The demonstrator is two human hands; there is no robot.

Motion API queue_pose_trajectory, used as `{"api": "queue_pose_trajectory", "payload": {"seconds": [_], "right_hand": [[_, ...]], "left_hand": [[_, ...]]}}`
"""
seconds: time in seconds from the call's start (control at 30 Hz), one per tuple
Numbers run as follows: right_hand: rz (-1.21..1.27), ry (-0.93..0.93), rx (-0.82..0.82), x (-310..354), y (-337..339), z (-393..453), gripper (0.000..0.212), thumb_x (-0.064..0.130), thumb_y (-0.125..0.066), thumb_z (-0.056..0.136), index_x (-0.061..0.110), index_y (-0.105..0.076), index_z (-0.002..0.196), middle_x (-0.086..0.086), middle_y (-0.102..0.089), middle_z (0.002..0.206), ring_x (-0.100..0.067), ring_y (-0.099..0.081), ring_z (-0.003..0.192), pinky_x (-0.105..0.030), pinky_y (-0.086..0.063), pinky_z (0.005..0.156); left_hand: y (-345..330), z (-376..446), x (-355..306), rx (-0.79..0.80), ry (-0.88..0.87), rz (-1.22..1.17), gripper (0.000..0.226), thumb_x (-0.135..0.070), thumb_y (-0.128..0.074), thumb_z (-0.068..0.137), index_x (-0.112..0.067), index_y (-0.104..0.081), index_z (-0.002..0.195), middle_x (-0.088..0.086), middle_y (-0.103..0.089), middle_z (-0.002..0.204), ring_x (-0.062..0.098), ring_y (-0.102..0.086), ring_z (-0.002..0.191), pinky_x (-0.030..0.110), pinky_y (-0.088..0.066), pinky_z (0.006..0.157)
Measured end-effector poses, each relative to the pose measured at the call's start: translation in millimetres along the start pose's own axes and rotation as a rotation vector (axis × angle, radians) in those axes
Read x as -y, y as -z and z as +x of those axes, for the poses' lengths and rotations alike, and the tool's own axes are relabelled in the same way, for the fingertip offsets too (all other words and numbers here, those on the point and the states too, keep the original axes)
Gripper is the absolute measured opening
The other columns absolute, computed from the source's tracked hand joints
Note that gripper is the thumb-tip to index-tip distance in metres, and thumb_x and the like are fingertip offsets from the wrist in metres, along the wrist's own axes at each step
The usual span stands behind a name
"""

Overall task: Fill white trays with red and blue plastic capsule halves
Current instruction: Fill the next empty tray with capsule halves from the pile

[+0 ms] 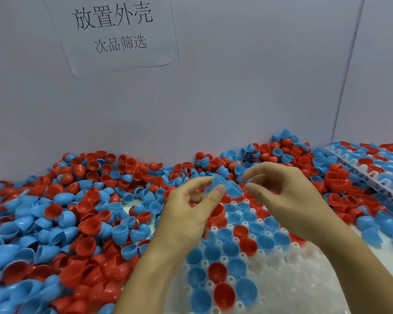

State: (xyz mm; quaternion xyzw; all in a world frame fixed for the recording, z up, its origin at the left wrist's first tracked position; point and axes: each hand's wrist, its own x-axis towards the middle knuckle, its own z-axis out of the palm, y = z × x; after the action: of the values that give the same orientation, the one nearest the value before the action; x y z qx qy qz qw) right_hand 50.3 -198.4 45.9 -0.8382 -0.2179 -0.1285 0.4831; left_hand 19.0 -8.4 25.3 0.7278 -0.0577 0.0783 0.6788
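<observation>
Left hand (186,214) pinches blue capsule halves (225,186), frame middle. Right hand (288,196) loose, fingers curled, holding nothing, just right of them. White tray (270,279) below, partly filled.

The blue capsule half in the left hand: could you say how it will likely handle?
The blue capsule half, pinched by the left hand, is probably light: thumb and forefinger suffice. Its glossy, rounded shell looks slippery and apt to roll if dropped.
</observation>
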Motion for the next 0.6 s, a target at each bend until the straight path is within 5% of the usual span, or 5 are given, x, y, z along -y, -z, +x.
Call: {"api": "queue_pose_trajectory", "payload": {"seconds": [0.13, 0.3, 0.4, 0.5, 0.6], "right_hand": [[0.001, -0.088, 0.098, 1.3, 2.4, -2.0, 0.027, 0.059, -0.056, 0.082, 0.038, -0.073, 0.086, 0.022, -0.073, 0.082, 0.002, -0.067, 0.081, -0.013, -0.054, 0.063], [0.104, -0.136, 0.190, -0.1, 0.2, -3.0, 0.017, 0.032, -0.065, 0.092, 0.031, -0.079, 0.082, 0.009, -0.074, 0.075, -0.004, -0.066, 0.067, -0.009, -0.048, 0.056], [-0.105, -0.166, 0.186, 0.6, 15.2, -2.3, 0.014, 0.037, -0.070, 0.086, 0.031, -0.077, 0.076, 0.016, -0.074, 0.076, -0.002, -0.069, 0.074, -0.019, -0.054, 0.065], [-0.401, -0.256, 0.423, 6.5, 24.7, -6.9, 0.013, 0.044, -0.078, 0.078, 0.031, -0.077, 0.075, 0.021, -0.072, 0.077, -0.001, -0.069, 0.075, -0.027, -0.059, 0.066], [-0.530, -0.382, 0.628, 14.7, 14.4, -13.7, 0.012, 0.045, -0.084, 0.072, 0.039, -0.074, 0.070, 0.029, -0.069, 0.072, 0.004, -0.067, 0.069, -0.015, -0.051, 0.056]], "left_hand": [[-2.5, -2.8, 1.1, 0.029, -0.199, 0.230, 0.028, -0.049, -0.070, 0.078, -0.050, -0.066, 0.106, -0.005, -0.056, 0.059, 0.006, -0.055, 0.054, 0.017, -0.052, 0.059], [-8.4, -4.5, 1.8, 0.099, -0.239, 0.333, 0.031, -0.044, -0.071, 0.082, -0.048, -0.065, 0.113, -0.001, -0.054, 0.062, 0.012, -0.053, 0.056, 0.025, -0.056, 0.060], [-7.2, -2.8, 3.0, -0.024, -0.154, 0.288, 0.035, -0.058, -0.063, 0.083, -0.044, -0.058, 0.114, -0.008, -0.052, 0.060, 0.001, -0.048, 0.050, 0.024, -0.054, 0.056], [-1.4, 3.2, 5.5, -0.181, 0.026, 0.173, 0.016, -0.043, -0.043, 0.103, -0.033, -0.053, 0.110, -0.017, -0.057, 0.074, -0.002, -0.050, 0.045, 0.035, -0.054, 0.055], [2.6, 5.7, 8.6, -0.214, 0.125, 0.036, 0.022, -0.027, -0.032, 0.106, -0.024, -0.054, 0.110, -0.011, -0.058, 0.088, -0.006, -0.055, 0.045, 0.033, -0.051, 0.059]]}}
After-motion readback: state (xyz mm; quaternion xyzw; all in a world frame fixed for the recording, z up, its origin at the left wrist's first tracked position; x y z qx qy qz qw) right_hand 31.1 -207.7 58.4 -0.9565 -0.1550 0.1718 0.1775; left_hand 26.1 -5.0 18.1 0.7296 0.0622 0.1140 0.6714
